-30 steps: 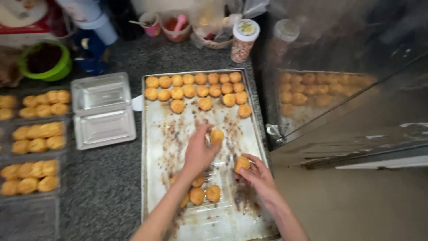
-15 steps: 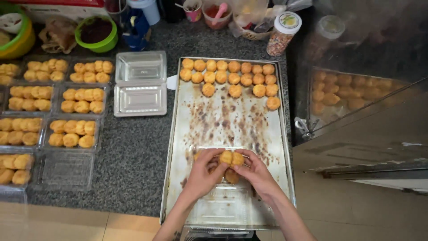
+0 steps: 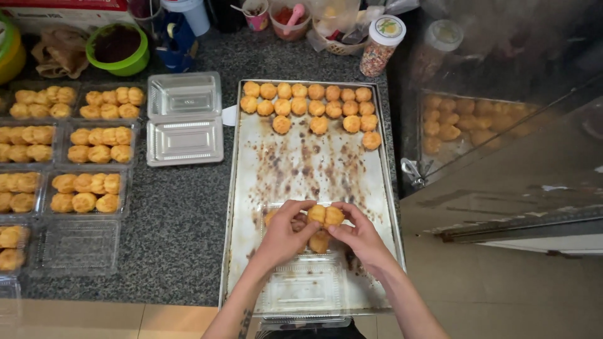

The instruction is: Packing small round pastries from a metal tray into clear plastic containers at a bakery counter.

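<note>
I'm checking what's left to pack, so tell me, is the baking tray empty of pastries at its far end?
No, rows of golden round pastries lie across the far end of the baking tray, beyond both hands.

Both forearms rise from 6 o'clock. The left hand [image 3: 286, 233] and right hand [image 3: 359, 235] meet fingertip to fingertip, fingers curled, pinching shut.

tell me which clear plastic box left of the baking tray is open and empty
The hinged clear box right beside the baking tray, lid flipped open, both halves bare. The other boxes farther left hold golden pastries.
</note>
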